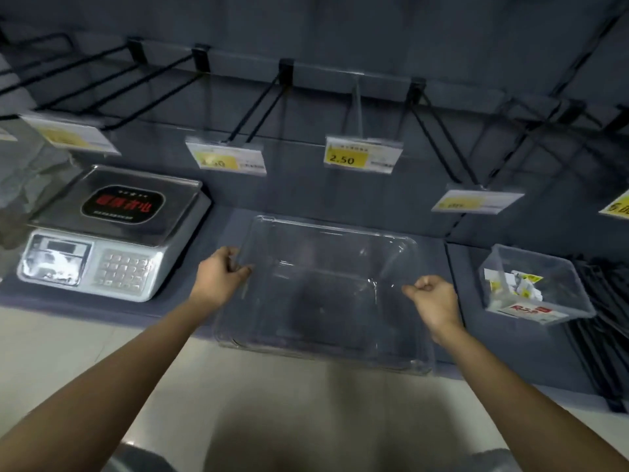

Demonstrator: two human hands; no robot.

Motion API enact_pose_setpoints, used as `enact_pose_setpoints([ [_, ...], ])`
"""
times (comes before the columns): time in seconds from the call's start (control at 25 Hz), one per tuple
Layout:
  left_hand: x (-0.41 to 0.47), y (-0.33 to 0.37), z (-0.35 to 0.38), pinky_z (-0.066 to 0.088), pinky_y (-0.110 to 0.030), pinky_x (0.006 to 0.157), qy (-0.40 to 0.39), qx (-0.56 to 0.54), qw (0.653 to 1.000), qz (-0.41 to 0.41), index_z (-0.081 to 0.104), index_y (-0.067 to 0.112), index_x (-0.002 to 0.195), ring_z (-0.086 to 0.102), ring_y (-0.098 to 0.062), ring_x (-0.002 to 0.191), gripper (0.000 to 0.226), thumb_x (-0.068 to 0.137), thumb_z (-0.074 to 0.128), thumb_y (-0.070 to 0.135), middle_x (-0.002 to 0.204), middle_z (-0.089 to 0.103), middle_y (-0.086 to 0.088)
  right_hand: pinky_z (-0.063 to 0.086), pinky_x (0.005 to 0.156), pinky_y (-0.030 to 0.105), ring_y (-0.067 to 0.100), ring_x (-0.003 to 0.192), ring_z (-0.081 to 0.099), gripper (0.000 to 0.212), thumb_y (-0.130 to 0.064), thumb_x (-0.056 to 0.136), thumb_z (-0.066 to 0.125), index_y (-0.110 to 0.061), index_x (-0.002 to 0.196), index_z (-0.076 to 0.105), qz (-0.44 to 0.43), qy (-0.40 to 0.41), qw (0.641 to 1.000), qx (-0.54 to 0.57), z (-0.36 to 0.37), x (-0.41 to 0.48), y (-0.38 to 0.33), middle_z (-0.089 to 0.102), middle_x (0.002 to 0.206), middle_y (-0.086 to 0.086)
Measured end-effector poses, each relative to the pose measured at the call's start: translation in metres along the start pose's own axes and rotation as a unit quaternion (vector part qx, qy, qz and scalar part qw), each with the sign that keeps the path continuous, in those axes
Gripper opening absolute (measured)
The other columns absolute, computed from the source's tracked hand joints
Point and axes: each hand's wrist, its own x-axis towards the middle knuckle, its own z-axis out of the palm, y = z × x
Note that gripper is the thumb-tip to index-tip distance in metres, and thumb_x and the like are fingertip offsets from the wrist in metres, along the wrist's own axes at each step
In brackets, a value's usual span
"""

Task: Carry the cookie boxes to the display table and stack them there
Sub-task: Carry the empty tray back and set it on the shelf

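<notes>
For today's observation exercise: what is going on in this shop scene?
A person grips a large clear plastic box with both hands, the left hand on its left rim and the right hand at its right side. The box looks empty and overhangs the dark shelf's front edge, beside a weighing scale.

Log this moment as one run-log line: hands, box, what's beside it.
left hand: grips clear box left rim | right hand: closed at right rim | box: empty, on shelf | scale: left of box
</notes>
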Motion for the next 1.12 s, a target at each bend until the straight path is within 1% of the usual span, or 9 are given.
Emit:
enact_pose_setpoints([
  [0.12, 0.039, -0.03, 0.041, 0.046, -0.032, 0.066, 0.005, 0.005, 1.0, 0.011, 0.056, 0.014, 0.098, 0.054, -0.023, 0.066, 0.028, 0.078, 0.072, 0.025, 0.071, 0.058, -0.008, 0.036, 0.054, 0.022, 0.011, 0.054, 0.043, 0.03, -0.007, 0.072, 0.07, -0.019, 0.058, 0.047, -0.012, 0.006, 1.0, 0.007, 0.029, 0.036, 0.032, 0.049, 0.057, -0.003],
  [0.28, 0.071, -0.056, 0.074, 0.055, -0.041, 0.073, 0.006, -0.004, 1.0, 0.004, 0.059, 0.008, 0.105, 0.058, -0.026, 0.07, 0.04, 0.075, 0.074, 0.03, 0.078, 0.061, -0.013, 0.037, 0.047, 0.007, 0.009, 0.055, 0.045, 0.027, -0.007, 0.072, 0.072, -0.017, 0.06, 0.05, -0.025, 0.019, 0.999, 0.011, 0.047, 0.056, 0.056, 0.052, 0.06, -0.003],
  [0.36, 0.078, -0.064, 0.084, 0.056, -0.043, 0.074, 0.004, -0.005, 1.0, 0.006, 0.06, 0.006, 0.107, 0.059, -0.027, 0.07, 0.042, 0.075, 0.074, 0.029, 0.078, 0.063, -0.015, 0.039, 0.051, 0.013, 0.01, 0.056, 0.047, 0.026, -0.008, 0.072, 0.072, -0.017, 0.061, 0.051, -0.029, 0.021, 0.999, 0.006, 0.049, 0.063, 0.058, 0.053, 0.061, -0.002],
  [0.48, 0.081, -0.066, 0.09, 0.054, -0.041, 0.071, -0.001, 0.002, 1.0, 0.013, 0.059, 0.004, 0.109, 0.058, -0.027, 0.068, 0.043, 0.076, 0.073, 0.026, 0.074, 0.062, -0.015, 0.039, 0.054, 0.02, 0.012, 0.057, 0.047, 0.026, -0.008, 0.07, 0.073, -0.017, 0.06, 0.051, -0.024, 0.024, 0.999, 0.0, 0.052, 0.072, 0.059, 0.053, 0.061, -0.002],
  [0.64, 0.092, -0.068, 0.092, 0.05, -0.034, 0.067, -0.014, 0.014, 1.0, 0.022, 0.057, 0.005, 0.111, 0.057, -0.027, 0.068, 0.043, 0.077, 0.071, 0.028, 0.072, 0.06, -0.012, 0.039, 0.043, 0.015, 0.011, 0.052, 0.046, 0.023, -0.011, 0.071, 0.074, -0.015, 0.062, 0.053, -0.016, 0.025, 0.999, -0.022, 0.057, 0.077, 0.058, 0.055, 0.063, 0.001],
  [0.68, 0.094, -0.067, 0.093, 0.049, -0.033, 0.067, -0.02, 0.022, 0.999, 0.022, 0.058, 0.005, 0.11, 0.058, -0.028, 0.069, 0.042, 0.078, 0.071, 0.029, 0.073, 0.061, -0.011, 0.039, 0.044, 0.015, 0.011, 0.052, 0.047, 0.022, -0.011, 0.071, 0.074, -0.014, 0.063, 0.054, -0.015, 0.027, 0.999, -0.029, 0.057, 0.078, 0.056, 0.056, 0.064, 0.002],
  [0.84, 0.103, -0.064, 0.095, 0.05, -0.034, 0.071, -0.033, 0.034, 0.999, 0.012, 0.057, 0.004, 0.115, 0.061, -0.032, 0.079, 0.048, 0.078, 0.07, 0.031, 0.081, 0.062, -0.011, 0.042, 0.063, 0.026, 0.018, 0.064, 0.053, 0.019, -0.01, 0.07, 0.074, -0.012, 0.065, 0.056, -0.014, 0.04, 0.998, -0.04, 0.058, 0.079, 0.054, 0.059, 0.072, 0.006],
  [1.0, 0.105, -0.065, 0.099, 0.051, -0.037, 0.081, -0.035, 0.042, 0.998, 0.005, 0.055, 0.002, 0.118, 0.063, -0.036, 0.093, 0.051, 0.078, 0.069, 0.031, 0.097, 0.066, -0.018, 0.042, 0.067, 0.025, 0.02, 0.069, 0.054, 0.014, -0.008, 0.071, 0.072, -0.008, 0.07, 0.058, -0.018, 0.043, 0.998, -0.045, 0.06, 0.078, 0.05, 0.06, 0.075, 0.008],
  [1.12, 0.1, -0.068, 0.102, 0.047, -0.037, 0.088, -0.024, 0.042, 0.999, 0.009, 0.054, 0.003, 0.121, 0.058, -0.036, 0.104, 0.051, 0.08, 0.068, 0.029, 0.104, 0.065, -0.02, 0.04, 0.068, 0.025, 0.021, 0.07, 0.053, 0.017, -0.008, 0.072, 0.071, -0.011, 0.067, 0.055, -0.023, 0.038, 0.998, -0.045, 0.061, 0.08, 0.048, 0.057, 0.072, 0.006],
])
